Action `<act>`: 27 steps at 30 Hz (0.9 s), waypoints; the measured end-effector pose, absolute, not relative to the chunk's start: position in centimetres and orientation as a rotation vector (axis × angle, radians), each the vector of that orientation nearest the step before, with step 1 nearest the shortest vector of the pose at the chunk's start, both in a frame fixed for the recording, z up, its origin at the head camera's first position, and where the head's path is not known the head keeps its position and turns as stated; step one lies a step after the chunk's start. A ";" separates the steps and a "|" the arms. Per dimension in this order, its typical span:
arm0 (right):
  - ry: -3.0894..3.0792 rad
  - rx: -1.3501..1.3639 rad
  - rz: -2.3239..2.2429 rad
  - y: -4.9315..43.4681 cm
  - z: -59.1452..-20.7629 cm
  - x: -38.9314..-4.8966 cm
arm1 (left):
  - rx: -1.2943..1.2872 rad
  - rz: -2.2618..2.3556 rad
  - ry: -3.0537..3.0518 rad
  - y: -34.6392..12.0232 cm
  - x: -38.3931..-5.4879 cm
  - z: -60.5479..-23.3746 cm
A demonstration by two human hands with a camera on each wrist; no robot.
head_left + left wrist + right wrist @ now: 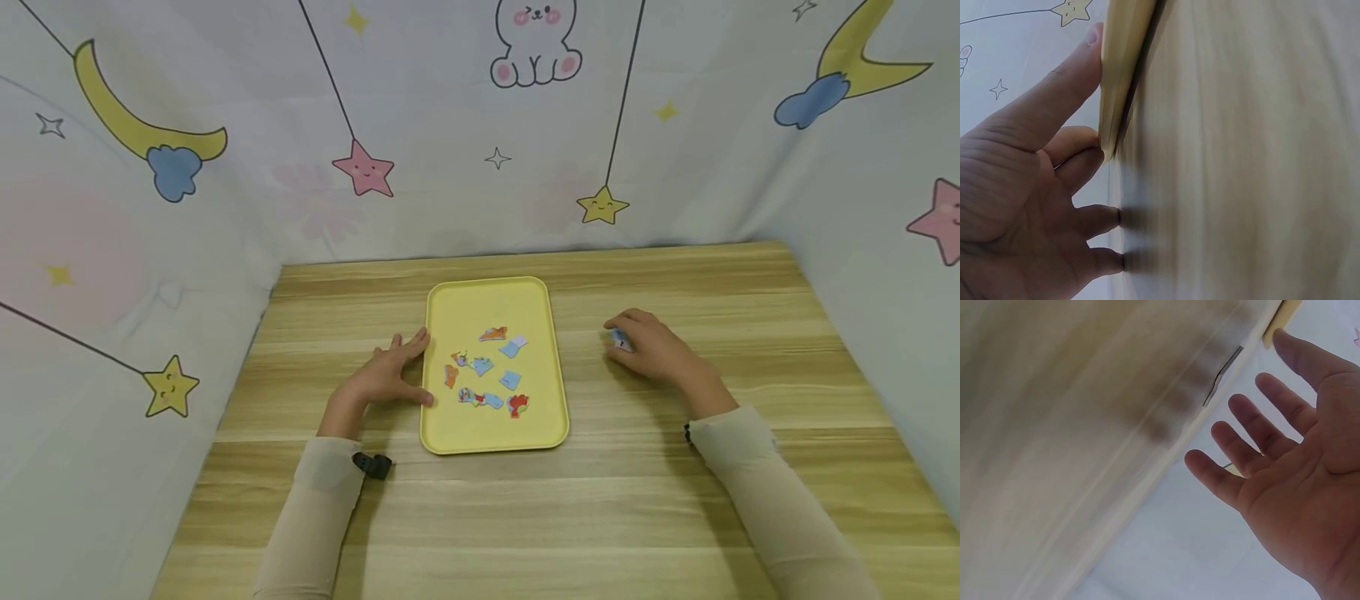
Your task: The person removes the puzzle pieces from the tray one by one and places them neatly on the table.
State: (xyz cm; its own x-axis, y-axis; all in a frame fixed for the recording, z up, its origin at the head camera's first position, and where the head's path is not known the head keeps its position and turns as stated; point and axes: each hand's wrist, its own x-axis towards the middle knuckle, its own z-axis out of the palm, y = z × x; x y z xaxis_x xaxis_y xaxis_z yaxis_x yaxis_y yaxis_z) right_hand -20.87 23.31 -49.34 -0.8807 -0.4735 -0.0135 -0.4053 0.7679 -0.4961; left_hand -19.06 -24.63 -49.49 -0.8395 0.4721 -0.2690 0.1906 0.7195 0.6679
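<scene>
A yellow tray (491, 429) lies on the wooden table, carrying several small flat picture pieces that look like puzzle pieces. At its left side, my left hand (384, 373) has thumb and fingertips against the rim, fingers spread; the left wrist view shows the thumb (1066, 87) on the tray's edge and two fingertips down at the table. Right of the tray, my right hand (651, 346) is over a blue-and-white piece (621, 339) and partly covers it. The right wrist view shows this piece (1221, 378) flat on the table, fingers apart above it.
On the tray are a red piece (517, 405), orange pieces (492, 334) and light blue ones (510, 380). The wooden table (517, 533) reaches a patterned cloth backdrop (465, 217) behind and at both sides. Dark bands (372, 465) circle the sleeved wrists.
</scene>
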 end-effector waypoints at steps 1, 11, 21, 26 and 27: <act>2.824 -0.715 -0.754 23.1 -49.4 -20.9 | 0.505 0.906 2.496 -24.7 -19.1 -49.5; 2.826 -0.763 -0.822 20.7 -49.5 -21.5 | 0.507 0.930 2.487 -24.7 -19.2 -49.6; 2.853 -0.781 -0.873 17.7 -49.3 -21.8 | 0.508 0.923 2.490 -24.7 -19.2 -49.8; 2.838 -0.779 -0.883 16.1 -49.2 -21.9 | 0.506 0.923 2.491 -24.7 -19.2 -49.8; 2.838 -0.781 -0.878 15.7 -49.2 -21.9 | 0.506 0.923 2.491 -24.7 -19.1 -49.7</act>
State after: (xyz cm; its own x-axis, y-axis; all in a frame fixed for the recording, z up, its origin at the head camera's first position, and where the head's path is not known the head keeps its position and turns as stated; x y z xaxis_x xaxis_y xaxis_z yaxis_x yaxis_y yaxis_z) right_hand -21.93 15.75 -49.15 -0.8683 -0.4896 0.0804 -0.4494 0.7076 -0.5452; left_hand -19.15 -24.71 -49.73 -0.8391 0.4733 -0.2683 0.1842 0.7111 0.6785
